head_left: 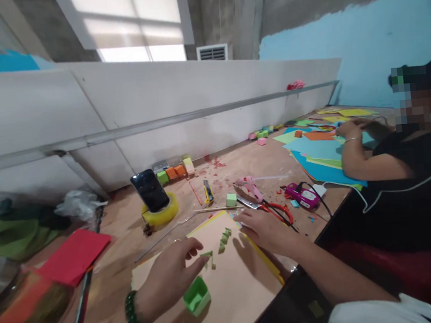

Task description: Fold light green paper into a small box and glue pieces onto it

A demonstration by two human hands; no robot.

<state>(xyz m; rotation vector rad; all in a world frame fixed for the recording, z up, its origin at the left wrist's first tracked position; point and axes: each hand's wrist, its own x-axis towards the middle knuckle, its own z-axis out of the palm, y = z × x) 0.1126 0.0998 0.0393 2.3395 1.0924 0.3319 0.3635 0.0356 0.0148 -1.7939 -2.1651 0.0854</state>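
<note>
My left hand (170,273), with a green bead bracelet (133,317) on the wrist, hovers over a stack of pale paper sheets (245,284). Its fingers are loosely bent, and thumb and forefinger stand apart. By the thumb tip is a small folded green paper strip (212,259). A zigzag green paper strip (224,240) lies farther up the sheets. Below the hand sits an open green paper box (197,296). My right hand (262,229) is at the stack's far right corner, fingers stretched out and holding nothing visible, beside orange-handled scissors (280,211).
Beyond the sheets lie a small green paper cube (231,200), a utility knife (208,191) and a pink glue gun (250,188). A phone (150,190) leans on a yellow tape roll (162,214). Red paper (75,255) lies left. Another person (381,157) works at right.
</note>
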